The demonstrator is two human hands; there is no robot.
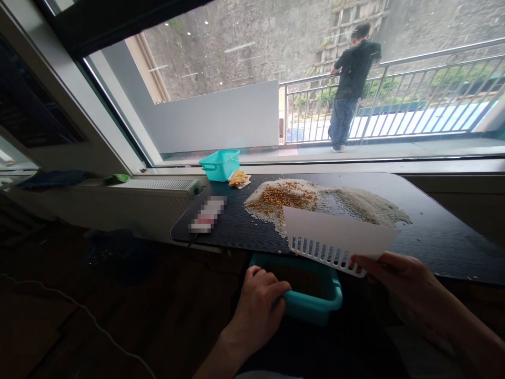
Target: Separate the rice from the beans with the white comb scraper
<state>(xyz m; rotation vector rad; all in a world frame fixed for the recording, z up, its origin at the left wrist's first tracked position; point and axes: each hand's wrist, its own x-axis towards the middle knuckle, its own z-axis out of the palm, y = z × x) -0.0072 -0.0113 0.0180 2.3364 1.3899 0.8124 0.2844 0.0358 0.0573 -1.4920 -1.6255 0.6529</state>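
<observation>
My left hand (265, 296) grips the near left rim of a teal plastic basin (313, 304), which sits low, just below the table's front edge. Dark contents cover its bottom; I cannot make out what they are. In my right hand (394, 268) is a white slotted plastic sheet (335, 231), pinched at its right end. It tilts over the table's edge, with its row of slots toward the basin. Behind the sheet, a heap of yellow-brown beans (286, 195) lies mixed with white grains. To the right spreads a pile of pale rice-like grains (365, 204).
A second teal basin (221, 166) stands at the table's back left, beside a crumpled yellowish item (239, 179). A blurred flat object (208, 213) lies on the dark table (236, 231). Beyond the window, a person (355, 79) leans on a railing. A radiator (161, 189) is at left.
</observation>
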